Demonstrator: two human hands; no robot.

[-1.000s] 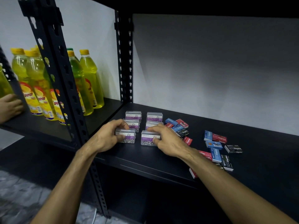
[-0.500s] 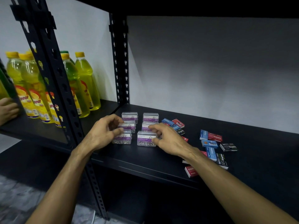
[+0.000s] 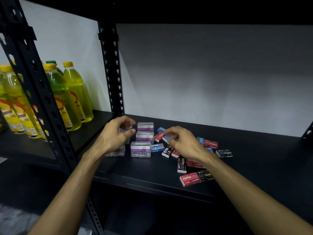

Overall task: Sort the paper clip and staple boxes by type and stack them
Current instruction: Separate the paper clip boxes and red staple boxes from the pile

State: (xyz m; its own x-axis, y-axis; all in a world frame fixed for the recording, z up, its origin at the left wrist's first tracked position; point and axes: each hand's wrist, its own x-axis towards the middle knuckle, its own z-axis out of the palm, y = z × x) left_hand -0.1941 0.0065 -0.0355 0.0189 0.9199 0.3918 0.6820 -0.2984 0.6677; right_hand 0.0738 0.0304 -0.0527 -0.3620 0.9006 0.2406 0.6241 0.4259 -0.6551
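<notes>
Paper clip boxes (image 3: 141,149) now released (both hands (image 3: 116,136) lifted, fingers loosely curled)

The dark shelf (image 3: 254,150) is bare to the right of the scattered staple boxes (image 3: 210,144) and behind them as far as the grey back wall (image 3: 203,73), so a hand could come in there from the front edge. Left of the staple boxes, the clear paper clip boxes (image 3: 140,149) stand close together in rows with only narrow gaps. Further left of the staple boxes, the perforated black upright (image 3: 111,73) closes that side, and beyond it yellow bottles (image 3: 74,92) crowd the neighbouring bay. Above the staple boxes there is open height under the upper shelf.
</notes>
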